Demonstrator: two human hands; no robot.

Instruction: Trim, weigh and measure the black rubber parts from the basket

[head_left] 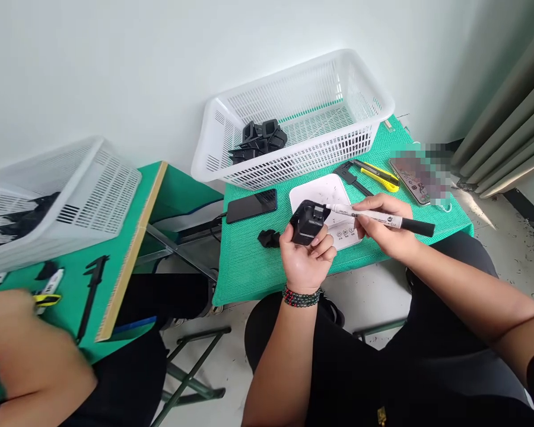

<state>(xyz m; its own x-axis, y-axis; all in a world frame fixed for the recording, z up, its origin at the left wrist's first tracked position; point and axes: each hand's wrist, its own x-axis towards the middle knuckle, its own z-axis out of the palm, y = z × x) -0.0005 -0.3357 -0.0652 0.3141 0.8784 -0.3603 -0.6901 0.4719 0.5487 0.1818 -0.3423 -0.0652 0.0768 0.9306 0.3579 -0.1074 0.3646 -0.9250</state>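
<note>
My left hand (309,255) is wrapped round a black plastic part (309,224), a boxy piece with an opening on its upper face. In my right hand (385,222) is a white marker pen (374,217) with a black cap on its rear end. The pen's tip meets or nearly meets the upper right edge of the black part; contact is too fine to tell. Beneath both hands lies a white digital scale (323,187), partly covered by them. A small dark crumpled piece (269,238) rests left of my left hand.
A white basket (293,154) holding several black parts (264,136) stands at the back. On the green table are a phone (251,206), calipers (351,177), a yellow utility knife (378,177) and another phone (416,181). A co-worker's arm (31,350) is at the left table.
</note>
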